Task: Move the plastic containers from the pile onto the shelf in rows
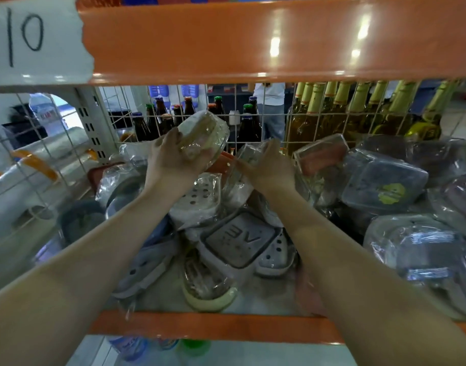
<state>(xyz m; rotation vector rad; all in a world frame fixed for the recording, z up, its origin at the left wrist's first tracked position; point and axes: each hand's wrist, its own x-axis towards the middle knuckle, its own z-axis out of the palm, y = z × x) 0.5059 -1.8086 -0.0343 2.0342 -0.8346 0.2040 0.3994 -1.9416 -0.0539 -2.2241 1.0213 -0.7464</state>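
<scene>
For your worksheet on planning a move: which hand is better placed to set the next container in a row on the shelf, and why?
The left hand, probably. It already holds a wrapped oval container lifted clear of the pile. The right hand is down among the wrapped containers in the pile, gripping one not yet lifted.

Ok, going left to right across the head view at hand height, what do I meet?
White wire mesh side panel → left hand holding a wrapped oval container → right hand on a clear wrapped container → container with red insert → clear box with yellow sticker.
</scene>
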